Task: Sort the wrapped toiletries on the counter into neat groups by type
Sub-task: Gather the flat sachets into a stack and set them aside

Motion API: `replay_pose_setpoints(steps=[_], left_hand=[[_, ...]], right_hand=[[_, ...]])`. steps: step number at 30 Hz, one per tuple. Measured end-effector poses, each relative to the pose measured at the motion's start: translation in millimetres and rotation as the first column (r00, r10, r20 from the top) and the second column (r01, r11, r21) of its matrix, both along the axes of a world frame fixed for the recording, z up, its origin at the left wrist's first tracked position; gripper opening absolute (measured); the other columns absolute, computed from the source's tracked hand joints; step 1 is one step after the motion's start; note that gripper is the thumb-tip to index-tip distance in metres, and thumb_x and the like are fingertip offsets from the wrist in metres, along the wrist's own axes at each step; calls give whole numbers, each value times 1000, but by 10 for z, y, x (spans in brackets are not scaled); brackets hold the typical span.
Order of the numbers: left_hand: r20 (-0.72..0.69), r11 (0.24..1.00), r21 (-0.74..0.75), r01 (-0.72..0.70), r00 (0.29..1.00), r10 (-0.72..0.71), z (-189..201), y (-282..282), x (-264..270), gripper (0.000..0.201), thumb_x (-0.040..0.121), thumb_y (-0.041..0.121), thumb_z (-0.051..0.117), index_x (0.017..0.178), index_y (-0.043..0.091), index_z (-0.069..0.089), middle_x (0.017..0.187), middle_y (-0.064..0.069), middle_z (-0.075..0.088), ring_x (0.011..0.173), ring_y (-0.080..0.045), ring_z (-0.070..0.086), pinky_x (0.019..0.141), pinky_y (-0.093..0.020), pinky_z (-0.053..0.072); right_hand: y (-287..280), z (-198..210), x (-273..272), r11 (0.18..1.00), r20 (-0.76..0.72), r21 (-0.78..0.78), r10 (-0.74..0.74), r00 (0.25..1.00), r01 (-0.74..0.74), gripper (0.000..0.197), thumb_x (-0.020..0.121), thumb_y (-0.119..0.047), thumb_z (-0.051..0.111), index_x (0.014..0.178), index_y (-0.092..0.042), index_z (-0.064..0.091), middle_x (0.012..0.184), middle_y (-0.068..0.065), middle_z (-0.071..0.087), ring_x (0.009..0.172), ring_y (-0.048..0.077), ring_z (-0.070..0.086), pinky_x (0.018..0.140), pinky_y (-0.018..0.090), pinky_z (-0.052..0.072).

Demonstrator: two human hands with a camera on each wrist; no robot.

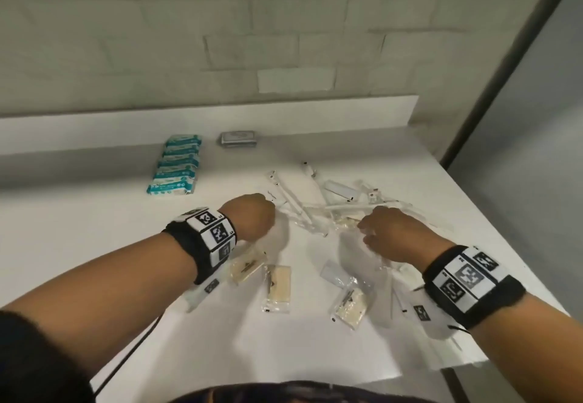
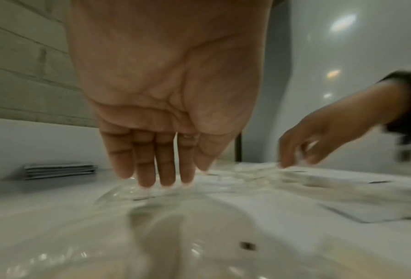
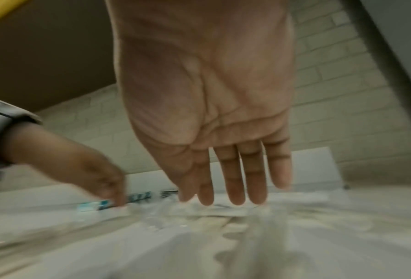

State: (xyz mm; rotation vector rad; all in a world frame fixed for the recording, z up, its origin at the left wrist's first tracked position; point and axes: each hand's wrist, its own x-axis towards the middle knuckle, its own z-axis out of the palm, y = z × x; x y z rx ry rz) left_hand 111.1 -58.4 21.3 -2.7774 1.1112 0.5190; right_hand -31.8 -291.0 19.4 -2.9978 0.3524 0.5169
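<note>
My left hand (image 1: 255,216) hangs over the white counter (image 1: 94,245) with straight fingers (image 2: 166,179) whose tips touch a clear wrapper (image 2: 175,211). My right hand (image 1: 388,229) reaches down beside it, and its straight fingertips (image 3: 230,198) rest on a loose pile of clear-wrapped white toothbrushes and combs (image 1: 315,201). Neither hand holds anything. Teal packets (image 1: 175,164) lie in a neat row at the back left, next to a grey stack of sachets (image 1: 238,138). Beige items in clear wrap (image 1: 277,286) lie scattered at the front.
A raised white ledge (image 1: 220,112) and a tiled wall run along the back. The counter's right edge (image 1: 492,213) drops off beside a grey panel. A dark cable (image 1: 126,361) trails off the front edge at the left.
</note>
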Motion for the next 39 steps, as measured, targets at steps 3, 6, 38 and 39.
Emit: replay_pose_setpoints(steps=[3,6,38,39], left_hand=[[5,995,-91,-29,1000,30,26,-175,216,42,95,9,36,131,17,55,135,-6,53,121,-22,50,101,-31,41],[13,999,-16,-44,999,44,-24,-319,342,40,100,16,35,136,17,51,142,-7,48,129,-25,46,106,-33,35],[-5,959,-280,-49,999,50,-199,-1351,-329,32,95,32,51,110,4,53,121,-15,55,109,-28,53,86,-30,38],[-14,963,-260,-70,998,68,-195,-1350,-293,29,94,32,51,107,6,53,120,-15,56,107,-29,53,84,-31,39]], right_hand=[[252,17,-52,996,-52,84,35,998,-31,33,90,-42,53,115,-25,64,119,-2,59,104,19,57,88,34,49],[441,-60,-92,995,-125,83,56,991,-46,51,78,-53,65,116,-20,55,112,-1,54,93,19,56,74,32,47],[-686,-146,-747,993,-203,111,53,978,-30,72,66,-52,79,121,-21,45,115,-3,57,95,19,54,75,33,45],[-712,-167,-734,994,-146,97,65,987,-51,67,68,-48,79,120,-20,45,115,-1,57,96,20,55,73,33,43]])
